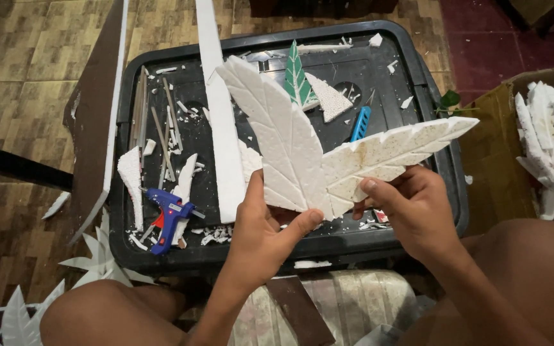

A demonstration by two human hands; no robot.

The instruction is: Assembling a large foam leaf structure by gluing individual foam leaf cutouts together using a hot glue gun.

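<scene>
My left hand (265, 225) grips the base of a white foam leaf (277, 131) that points up and to the left, thumb across its lower edge. Held in my right hand (411, 206) is a second white foam leaf (392, 152), speckled and pointing right. The two leaf bases meet and overlap between my hands, above a black plastic lid (354, 240) that serves as a work surface.
On the lid lie a blue glue gun (169, 219), a blue cutter (360, 123), a green-painted foam leaf (297, 80), a long white foam strip (220, 115), thin sticks and foam scraps. A cardboard box (492, 160) of foam leaves stands at the right. More leaves lie on the floor bottom left.
</scene>
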